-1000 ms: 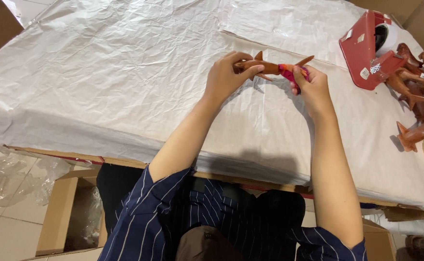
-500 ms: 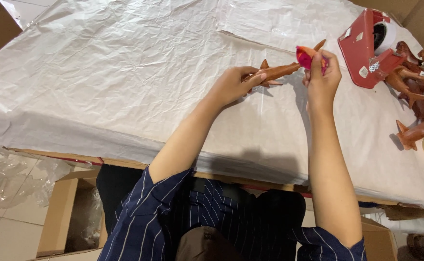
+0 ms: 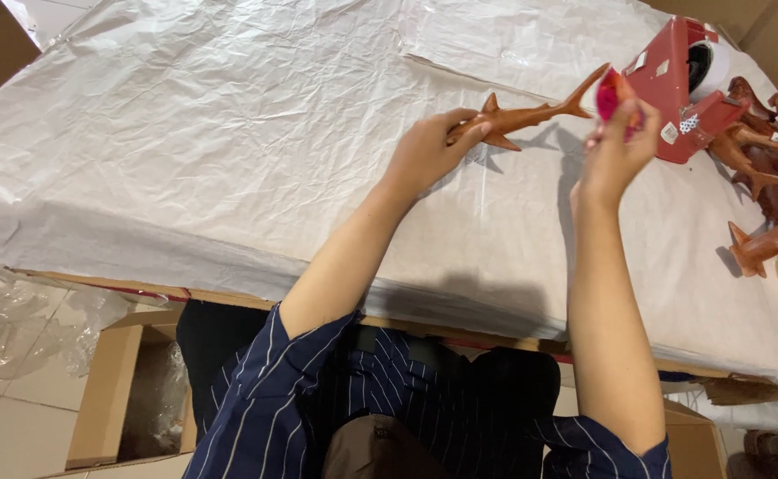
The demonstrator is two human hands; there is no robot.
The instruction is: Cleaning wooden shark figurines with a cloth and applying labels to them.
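Brown carved wooden shark figure [image 3: 531,115], clamped at its front by the left hand's [image 3: 424,153] fingers above the paper-covered surface [image 3: 185,133], points toward two o'clock, where right-hand [image 3: 615,146] fingers pinch a small pink object [image 3: 608,93].

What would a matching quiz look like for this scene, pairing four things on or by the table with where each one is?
Things:
1. wooden shark figure
2. small pink object
3. red tape dispenser
4. cardboard box

Places:
A. on the floor beside the table
B. pinched in the right hand
C. on the white paper at the table's far right
D. gripped at one end by the left hand, raised above the paper

Pairs: 1-D, 2-B, 3-C, 4-A
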